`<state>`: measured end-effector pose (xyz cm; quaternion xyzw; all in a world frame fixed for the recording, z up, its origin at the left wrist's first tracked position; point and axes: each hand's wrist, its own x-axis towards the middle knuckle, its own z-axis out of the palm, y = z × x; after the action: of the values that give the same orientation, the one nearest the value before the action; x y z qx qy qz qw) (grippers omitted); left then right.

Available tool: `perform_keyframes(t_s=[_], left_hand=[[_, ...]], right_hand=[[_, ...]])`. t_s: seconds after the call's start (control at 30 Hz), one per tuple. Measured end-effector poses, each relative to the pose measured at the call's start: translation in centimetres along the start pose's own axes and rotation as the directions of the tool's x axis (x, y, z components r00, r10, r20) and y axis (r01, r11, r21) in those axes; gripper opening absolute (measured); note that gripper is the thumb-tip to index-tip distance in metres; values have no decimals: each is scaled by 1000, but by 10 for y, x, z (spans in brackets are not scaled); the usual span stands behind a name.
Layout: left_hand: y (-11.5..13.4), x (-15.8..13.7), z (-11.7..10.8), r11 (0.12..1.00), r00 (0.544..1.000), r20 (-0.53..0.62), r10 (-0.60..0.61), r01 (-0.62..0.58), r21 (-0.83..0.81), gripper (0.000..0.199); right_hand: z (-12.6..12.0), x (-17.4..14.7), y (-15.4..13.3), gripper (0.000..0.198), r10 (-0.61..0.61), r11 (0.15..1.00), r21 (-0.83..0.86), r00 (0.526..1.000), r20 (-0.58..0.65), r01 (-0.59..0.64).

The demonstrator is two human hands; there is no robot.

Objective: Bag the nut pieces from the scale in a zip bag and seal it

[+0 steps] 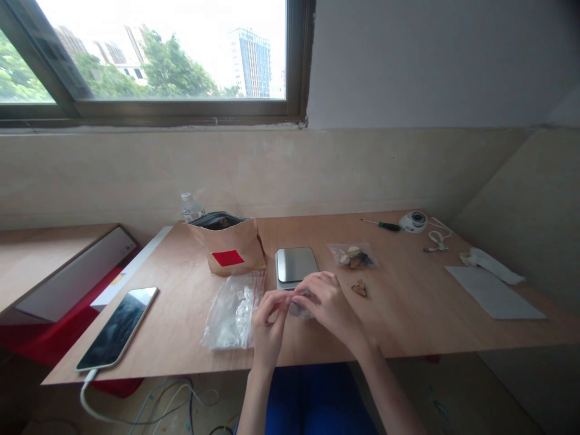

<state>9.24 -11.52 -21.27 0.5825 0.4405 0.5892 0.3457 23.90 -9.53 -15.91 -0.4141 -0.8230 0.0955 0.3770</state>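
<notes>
Where two bare hands meet, just in front of the scale (296, 266), I can make out a small clear bag (299, 311) hanging below the fingers, partly hidden by them; I cannot tell what, if anything, is inside. From my remote seat, the left hand (269, 316) looks nearly closed, thumb and fingertips pinched on the bag's upper edge. The right hand (327, 302) arches over from the other side, fingers curled and tips together at the same edge, its palm hollow.

Right of the scale, and near it, lies a brown dried piece (359, 289), loose on the table (408, 308); a little behind that piece sits a clear zip bag (351, 258) of pale, brown and dark bits. Left of the scale, a stack of clear plastic bags (229, 320) lies flat, with an open brown paper pouch (235, 238) standing behind it. Farther left is a phone (118, 329); far right of the scale are a screwdriver (388, 226) and a white sheet (493, 293).

My worry is that thin film could slip if either pinch loosens, or tear under uneven pulling. With the hands so close, a dropped wrist might also nudge the scale or catch the stack beside it.
</notes>
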Motion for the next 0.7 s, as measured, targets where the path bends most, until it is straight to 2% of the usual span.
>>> perform_keyframes(t_s=[0.27, 0.4, 0.57, 0.7], left_hand=[[2, 1, 1, 1000, 1000, -23, 1, -1, 15, 13], [6, 1, 2, 995, 998, -33, 52, -49, 88, 13], [8, 2, 6, 979, 991, -76, 114, -100, 177, 12], [5, 2, 5, 976, 988, -89, 129, -110, 190, 15]], right_hand=[[-2, 3, 1, 10, 31, 999, 25, 993, 116, -34], [4, 0, 4, 15, 47, 999, 0, 997, 68, -47], [18, -3, 11, 22, -5, 995, -98, 999, -36, 1], [19, -5, 14, 16, 23, 998, -53, 1000, -5, -23]])
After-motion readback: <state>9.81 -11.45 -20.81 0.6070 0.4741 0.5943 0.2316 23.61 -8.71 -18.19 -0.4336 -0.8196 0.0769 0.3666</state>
